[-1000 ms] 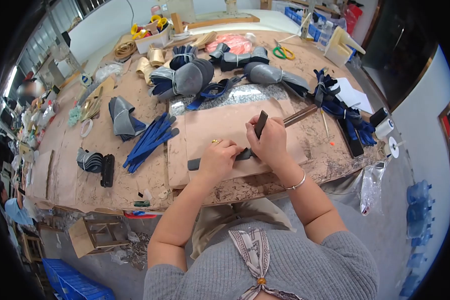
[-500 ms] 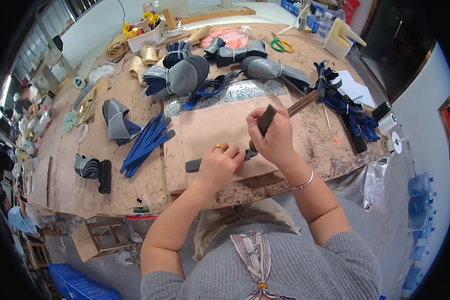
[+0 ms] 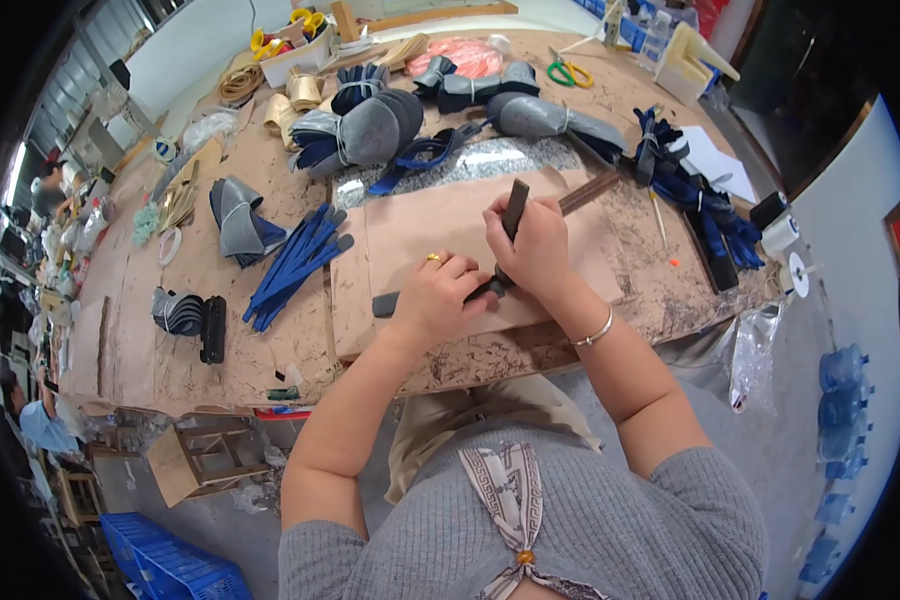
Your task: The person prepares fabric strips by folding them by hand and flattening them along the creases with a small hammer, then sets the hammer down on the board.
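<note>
My left hand (image 3: 438,297) bears down on a narrow dark grey strip (image 3: 386,304), its fingers bent over the strip. One end of the strip shows left of this hand, and a darker part shows at the fingertips. In my right hand (image 3: 536,245) is a hammer (image 3: 514,208), gripped close to its head. The head stands nearly upright, its lower end at the strip beside my left fingertips. The brown handle points to the upper right. Beneath both hands lies a light brown board or sheet (image 3: 400,235).
Blue strips (image 3: 290,265) lie to the left, near a tied grey bundle (image 3: 238,222). More tied bundles (image 3: 380,130) stand behind a speckled stone slab (image 3: 505,158). Green-and-yellow scissors (image 3: 570,73) lie at the back. Thread spools (image 3: 780,236) stand at the right edge.
The hammer head is more upright, and my right hand has shifted slightly left. My left hand stays on the strip. The whole view has shifted slightly.
</note>
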The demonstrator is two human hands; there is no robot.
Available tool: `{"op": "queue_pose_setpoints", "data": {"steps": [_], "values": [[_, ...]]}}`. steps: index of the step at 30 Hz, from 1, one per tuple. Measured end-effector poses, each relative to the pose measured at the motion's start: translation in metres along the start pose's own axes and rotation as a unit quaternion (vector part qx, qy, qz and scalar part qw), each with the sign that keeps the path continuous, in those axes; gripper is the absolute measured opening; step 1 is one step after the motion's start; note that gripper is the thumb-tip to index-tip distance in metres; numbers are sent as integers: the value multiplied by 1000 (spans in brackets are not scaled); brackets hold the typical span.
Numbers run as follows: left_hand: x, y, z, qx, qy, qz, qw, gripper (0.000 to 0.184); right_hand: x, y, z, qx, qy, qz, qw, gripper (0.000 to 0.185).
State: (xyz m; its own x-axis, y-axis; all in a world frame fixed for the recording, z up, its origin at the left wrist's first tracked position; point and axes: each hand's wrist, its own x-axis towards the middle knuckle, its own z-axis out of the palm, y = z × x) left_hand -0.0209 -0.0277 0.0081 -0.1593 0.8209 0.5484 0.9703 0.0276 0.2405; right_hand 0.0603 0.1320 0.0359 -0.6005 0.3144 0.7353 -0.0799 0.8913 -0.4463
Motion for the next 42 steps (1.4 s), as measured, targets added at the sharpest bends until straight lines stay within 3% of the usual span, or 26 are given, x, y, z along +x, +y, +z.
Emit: {"op": "queue_pose_setpoints", "data": {"steps": [3,9,15,18,21,24,33,39,40,42], "values": [[0,0,4,27,-14,24,999,21,-2,3,3,26,35,-11,999,11],[9,18,-2,-113,-7,-188,976,13,-4,5,-3,49,47,-16,998,8],[13,22,-1,-112,-23,-258,960,17,-13,7,-12,37,65,-37,997,9],[22,17,-5,-108,-99,-297,944,20,-13,9,-10,35,77,-32,996,9],[35,12,-11,-191,-179,-386,884,20,-13,6,-11,22,62,-27,997,8],[43,8,-12,-211,-213,-413,860,19,-12,1,-12,9,35,-11,999,6],[43,12,-12,-197,-211,-417,862,19,-8,-11,-23,26,52,-66,996,10],[23,5,-1,-182,-131,-303,926,20,-17,-9,-7,16,44,-93,995,11],[17,5,1,-119,-92,-239,959,17,-16,-6,-9,24,42,-86,995,11],[13,9,3,-117,-56,-233,964,16,-14,-7,-13,35,28,-75,996,9]]}}
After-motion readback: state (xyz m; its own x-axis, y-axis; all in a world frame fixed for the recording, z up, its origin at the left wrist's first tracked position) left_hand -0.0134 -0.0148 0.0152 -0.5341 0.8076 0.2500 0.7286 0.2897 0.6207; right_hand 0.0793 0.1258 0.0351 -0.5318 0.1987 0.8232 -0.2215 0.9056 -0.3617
